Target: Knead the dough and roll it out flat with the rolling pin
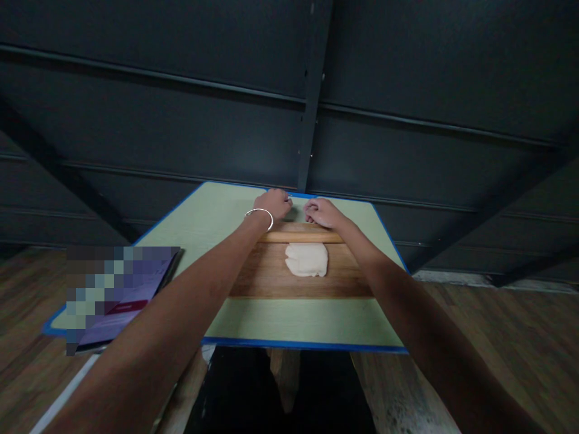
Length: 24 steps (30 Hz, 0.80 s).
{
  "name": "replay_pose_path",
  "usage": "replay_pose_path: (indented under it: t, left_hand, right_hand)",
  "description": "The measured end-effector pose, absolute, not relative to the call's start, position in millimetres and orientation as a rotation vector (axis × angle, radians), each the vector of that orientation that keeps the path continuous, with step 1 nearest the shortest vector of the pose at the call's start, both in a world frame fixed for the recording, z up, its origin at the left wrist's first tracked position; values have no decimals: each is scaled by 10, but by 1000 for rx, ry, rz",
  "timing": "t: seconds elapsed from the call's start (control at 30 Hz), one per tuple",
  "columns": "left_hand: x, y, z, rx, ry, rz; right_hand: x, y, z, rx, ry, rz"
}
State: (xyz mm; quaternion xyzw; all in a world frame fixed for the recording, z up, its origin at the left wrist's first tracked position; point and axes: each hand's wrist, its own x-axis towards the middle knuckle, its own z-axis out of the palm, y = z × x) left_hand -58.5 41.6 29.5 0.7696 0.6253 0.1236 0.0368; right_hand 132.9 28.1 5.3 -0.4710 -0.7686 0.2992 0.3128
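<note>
A pale slab of dough (307,260), split at its left edge, lies flat on a brown wooden board (265,280). Just behind it a light wooden rolling pin (298,237) lies crosswise, close against the dough's far edge. My left hand (274,204), a silver bangle at its wrist, is beyond the pin with its fingers curled. Facing it across a small gap, my right hand (322,212) has its fingers bent inward too. Both wrists pass over the ends of the pin and hide them. No object shows within the fingers of either hand.
The board rests on a pale green table (298,319) with blue edging. At the left a purple printed item (122,307), partly pixelated, overhangs the table's edge. A dark metal panel wall (226,132) rises behind the table. Wood-look flooring (511,325) shows at both sides.
</note>
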Motion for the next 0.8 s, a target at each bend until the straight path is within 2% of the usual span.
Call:
replay_pose_path:
  t: [0.2,0.47,0.8]
  left_hand:
    - [-567,382,217,2533,1709,251]
    - [-569,298,219,2530,1761,249]
    - [-546,178,286,2468,1802,200]
  right_hand:
    - [1282,203,120,-1154,-2070,813]
    - [1231,172,142,-1236,-2222,507]
    - [1218,102,156,-1304,-2209,451]
